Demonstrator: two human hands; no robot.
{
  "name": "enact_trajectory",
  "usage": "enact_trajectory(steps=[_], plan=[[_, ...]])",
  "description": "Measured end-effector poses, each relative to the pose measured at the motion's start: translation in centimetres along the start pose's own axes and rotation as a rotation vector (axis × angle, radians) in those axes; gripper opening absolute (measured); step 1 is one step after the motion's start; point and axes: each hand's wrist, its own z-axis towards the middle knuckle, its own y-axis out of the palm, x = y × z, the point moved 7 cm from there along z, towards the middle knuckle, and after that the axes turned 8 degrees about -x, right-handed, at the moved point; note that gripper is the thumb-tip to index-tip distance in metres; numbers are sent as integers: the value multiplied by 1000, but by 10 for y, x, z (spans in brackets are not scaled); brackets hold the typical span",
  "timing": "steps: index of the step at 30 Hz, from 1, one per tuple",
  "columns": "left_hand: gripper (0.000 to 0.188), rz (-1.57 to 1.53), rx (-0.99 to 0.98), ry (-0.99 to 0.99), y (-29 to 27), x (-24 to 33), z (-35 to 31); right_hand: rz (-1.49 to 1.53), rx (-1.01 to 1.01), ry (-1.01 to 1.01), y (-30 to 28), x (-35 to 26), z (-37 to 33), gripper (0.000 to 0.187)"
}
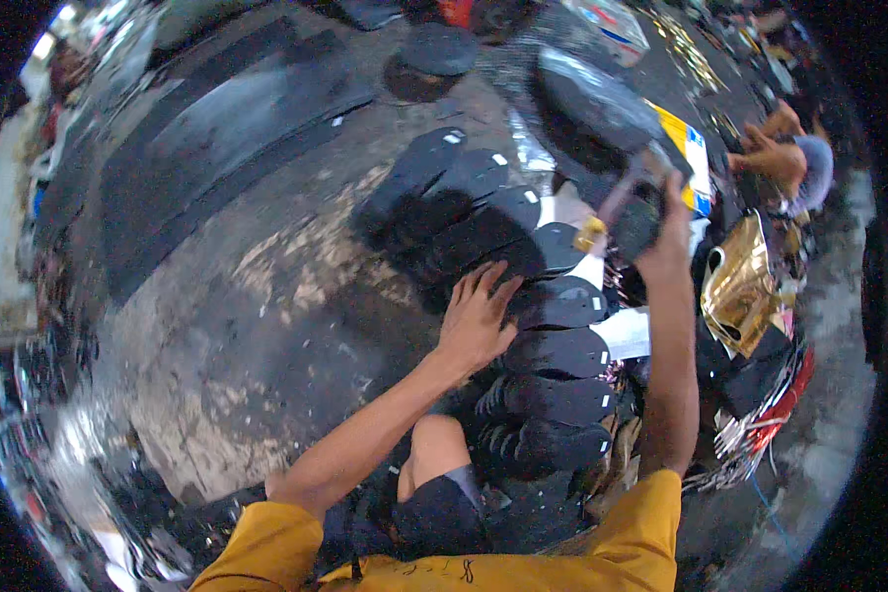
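Note:
Black sole-shaped pieces lie overlapped in a curved row, most with a small white mark at the rounded end. My left hand rests on the inner side of this row with its fingers spread, holding nothing. To the right, my right hand is raised and blurred. It grips a brush-like tool with a yellowish tip, which hangs over the outer ends of the pieces. A dark rounded thing shows beside that hand; whether I hold it too, I cannot tell.
Large dark sheets lie at the far left. A big dark rounded object and a yellow box stand beyond my right hand. Gold sheet material lies at right, near another person's bare limbs. White scraps touch the row.

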Motion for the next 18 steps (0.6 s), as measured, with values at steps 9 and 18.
enact_trajectory(steps=[9, 18], plan=[[44, 215, 438, -564, -128, -186, -397, -194, -191, -9, 51, 5, -141, 51], [92, -236, 663, -236, -106, -90, -549, -691, -676, 423, 107, 288, -292, 60]])
